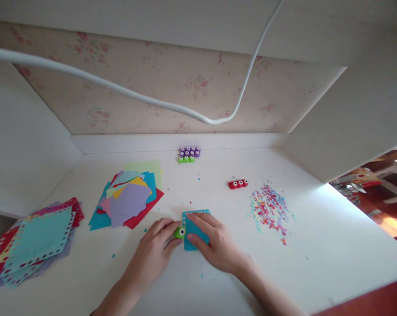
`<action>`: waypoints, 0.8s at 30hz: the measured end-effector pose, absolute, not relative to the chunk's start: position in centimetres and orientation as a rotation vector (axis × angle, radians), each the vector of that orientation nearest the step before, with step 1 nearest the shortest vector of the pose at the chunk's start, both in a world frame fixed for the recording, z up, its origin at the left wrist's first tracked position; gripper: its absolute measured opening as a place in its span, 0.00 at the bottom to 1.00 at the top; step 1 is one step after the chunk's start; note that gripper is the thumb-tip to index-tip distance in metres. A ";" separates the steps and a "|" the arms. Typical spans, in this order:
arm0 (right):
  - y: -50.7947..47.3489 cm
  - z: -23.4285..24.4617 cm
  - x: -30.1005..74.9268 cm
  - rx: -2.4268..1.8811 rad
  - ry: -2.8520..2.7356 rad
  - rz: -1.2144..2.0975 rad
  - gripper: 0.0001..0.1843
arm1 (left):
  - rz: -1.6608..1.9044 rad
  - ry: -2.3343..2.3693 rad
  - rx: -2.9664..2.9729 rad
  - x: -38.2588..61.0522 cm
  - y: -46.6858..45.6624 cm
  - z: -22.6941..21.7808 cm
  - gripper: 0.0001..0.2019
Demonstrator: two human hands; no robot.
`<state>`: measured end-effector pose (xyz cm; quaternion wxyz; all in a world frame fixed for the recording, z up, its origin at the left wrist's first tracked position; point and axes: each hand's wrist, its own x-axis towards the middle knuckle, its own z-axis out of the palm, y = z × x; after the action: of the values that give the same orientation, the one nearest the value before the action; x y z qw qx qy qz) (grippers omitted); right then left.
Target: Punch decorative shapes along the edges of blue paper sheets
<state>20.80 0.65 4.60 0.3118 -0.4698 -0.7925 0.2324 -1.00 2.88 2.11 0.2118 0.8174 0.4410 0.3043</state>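
Observation:
A small green hole punch [180, 232] sits on the left edge of a blue paper square [195, 224] that has punched holes along its top edge. My left hand [155, 250] is curled round the punch from the left, fingers closed on it. My right hand [214, 240] lies flat on the blue square, fingers stretched out and pressing the paper to the white desk [333, 245].
A loose stack of coloured paper squares [129, 198] lies left of centre. Punched-edge sheets [33, 240] pile at the far left. Purple and green punches [188, 154] stand at the back, red punches [238, 184] and a confetti heap [270, 208] to the right. A white cable [126, 90] hangs overhead.

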 end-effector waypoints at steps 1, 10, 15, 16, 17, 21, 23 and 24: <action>0.5 4.9 20.3 -1.198 -2.078 0.656 0.20 | 0.862 1.208 2.258 -0.5 2.8 2.2 0.11; 2.1 5.7 23.4 -1.330 -1.677 0.799 0.08 | 0.954 1.287 2.100 1.0 2.0 0.8 0.15; 7.2 6.0 32.4 -1.876 -1.302 0.478 0.22 | 0.900 1.127 2.338 0.7 1.2 0.4 0.10; 8.4 6.0 34.2 -1.920 -1.281 0.435 0.24 | 0.905 1.119 2.372 0.8 1.2 0.4 0.10; 9.5 5.9 35.9 -1.965 -1.263 0.391 0.25 | 0.906 1.118 2.393 0.8 1.1 0.4 0.10; 12.7 4.7 40.3 -2.128 -1.239 0.269 0.20 | 0.881 1.134 2.410 0.8 1.3 0.3 0.09; 13.5 3.9 41.1 -2.185 -1.256 0.238 0.17 | 0.882 1.141 2.405 0.8 1.4 0.3 0.09; 13.8 3.5 41.2 -2.209 -1.269 0.228 0.16 | 0.882 1.140 2.402 0.8 1.5 0.3 0.09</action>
<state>41.20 13.80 3.52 0.2879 -0.8272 -0.4750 0.0853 0.76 1.48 0.31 0.1695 0.8450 0.4012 0.3103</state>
